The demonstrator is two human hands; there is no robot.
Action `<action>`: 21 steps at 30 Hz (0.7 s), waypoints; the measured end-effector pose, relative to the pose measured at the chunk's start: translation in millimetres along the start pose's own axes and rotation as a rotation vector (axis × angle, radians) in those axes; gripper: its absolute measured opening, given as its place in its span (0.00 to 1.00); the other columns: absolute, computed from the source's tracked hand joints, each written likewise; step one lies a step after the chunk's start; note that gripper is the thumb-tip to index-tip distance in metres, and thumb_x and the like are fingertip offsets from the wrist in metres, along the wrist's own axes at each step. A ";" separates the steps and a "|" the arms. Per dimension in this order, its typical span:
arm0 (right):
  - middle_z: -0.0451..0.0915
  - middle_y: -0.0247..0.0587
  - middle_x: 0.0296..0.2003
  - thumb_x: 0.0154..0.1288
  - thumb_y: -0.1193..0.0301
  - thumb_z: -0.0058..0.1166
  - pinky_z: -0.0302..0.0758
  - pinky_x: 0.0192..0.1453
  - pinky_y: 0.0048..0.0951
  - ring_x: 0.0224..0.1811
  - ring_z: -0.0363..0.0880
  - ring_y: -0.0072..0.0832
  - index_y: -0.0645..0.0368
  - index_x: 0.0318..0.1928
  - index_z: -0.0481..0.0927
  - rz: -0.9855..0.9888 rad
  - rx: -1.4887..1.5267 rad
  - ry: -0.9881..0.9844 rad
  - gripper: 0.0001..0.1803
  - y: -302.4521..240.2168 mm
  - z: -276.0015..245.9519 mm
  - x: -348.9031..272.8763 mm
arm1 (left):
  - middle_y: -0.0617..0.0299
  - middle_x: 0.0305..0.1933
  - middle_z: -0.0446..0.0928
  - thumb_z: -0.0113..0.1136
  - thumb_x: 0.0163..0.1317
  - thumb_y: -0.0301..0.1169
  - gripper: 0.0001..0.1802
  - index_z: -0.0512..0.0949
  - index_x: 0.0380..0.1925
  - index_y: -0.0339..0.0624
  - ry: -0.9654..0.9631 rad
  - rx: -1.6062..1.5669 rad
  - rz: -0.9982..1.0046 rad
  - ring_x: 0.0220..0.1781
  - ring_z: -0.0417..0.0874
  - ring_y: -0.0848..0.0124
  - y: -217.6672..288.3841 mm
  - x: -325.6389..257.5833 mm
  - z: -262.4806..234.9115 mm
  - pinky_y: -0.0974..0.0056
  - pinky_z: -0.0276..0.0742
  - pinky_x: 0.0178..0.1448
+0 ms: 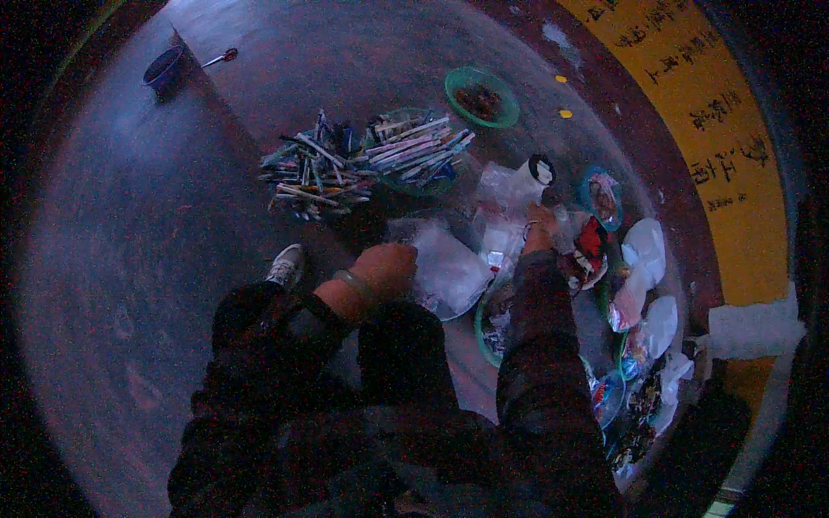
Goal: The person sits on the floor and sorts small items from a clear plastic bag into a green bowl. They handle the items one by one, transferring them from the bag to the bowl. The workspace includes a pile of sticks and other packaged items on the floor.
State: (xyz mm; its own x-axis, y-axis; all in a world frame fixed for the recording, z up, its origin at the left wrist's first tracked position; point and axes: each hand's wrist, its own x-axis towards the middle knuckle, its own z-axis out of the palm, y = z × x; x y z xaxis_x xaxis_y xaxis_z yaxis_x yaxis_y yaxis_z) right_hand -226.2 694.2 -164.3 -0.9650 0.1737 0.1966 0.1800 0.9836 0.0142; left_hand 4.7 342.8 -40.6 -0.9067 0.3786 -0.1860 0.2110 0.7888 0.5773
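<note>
My left hand [386,269] is closed at the left edge of a whitish clear plastic bag [449,272], which spreads out to its right. Farther right, my right hand [541,226] reaches in among clear plastic packaging [503,237]; its fingers look drawn together, and what they grip is too dark to make out. Just beyond that hand lies a white roll-like thing [531,179] with a dark ring at its end. A red and white package [591,250] is close by on the right. Below the plastic bag, a green-rimmed basket [481,332] is partly hidden by my right forearm.
Two heaps of thin sticks, a left heap [318,173] and a right heap [419,147], lie ahead. Behind them is a green bowl [451,86] with brown contents. Several bagged goods [643,250] line the right side. A dark bucket [164,69] stands far left.
</note>
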 end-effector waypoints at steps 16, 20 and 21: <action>0.75 0.33 0.32 0.50 0.80 0.52 0.67 0.28 0.19 0.27 0.73 0.19 0.58 0.35 0.73 -0.344 1.207 -0.168 0.09 -67.8 -196.3 -89.2 | 0.47 0.44 0.71 0.54 0.54 0.36 0.19 0.70 0.43 0.37 0.704 -0.355 0.174 0.38 0.76 0.55 17.2 4.5 -56.0 0.57 0.73 0.41; 0.75 0.33 0.30 0.51 0.80 0.52 0.67 0.26 0.20 0.24 0.71 0.19 0.60 0.31 0.75 -0.103 1.381 -0.362 0.05 -104.1 -269.6 -139.9 | 0.55 0.52 0.66 0.59 0.52 0.37 0.24 0.68 0.48 0.37 0.313 -0.999 0.093 0.37 0.77 0.68 35.0 -6.7 -95.9 0.65 0.76 0.33; 0.75 0.33 0.30 0.51 0.79 0.52 0.67 0.25 0.20 0.23 0.70 0.19 0.60 0.30 0.75 -0.177 1.365 -0.350 0.04 -111.9 -273.4 -146.8 | 0.56 0.51 0.68 0.59 0.52 0.36 0.24 0.68 0.48 0.37 0.287 -1.066 0.117 0.36 0.76 0.70 33.4 -5.6 -94.0 0.67 0.75 0.32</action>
State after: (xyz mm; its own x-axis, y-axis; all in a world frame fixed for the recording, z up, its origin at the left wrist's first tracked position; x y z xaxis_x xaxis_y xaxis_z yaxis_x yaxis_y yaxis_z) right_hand -52.5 545.2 73.3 -0.9880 -0.1492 0.0402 -0.0746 0.2330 -0.9696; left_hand -17.4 321.6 54.4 -0.9816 0.1889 0.0260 0.0038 -0.1168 0.9931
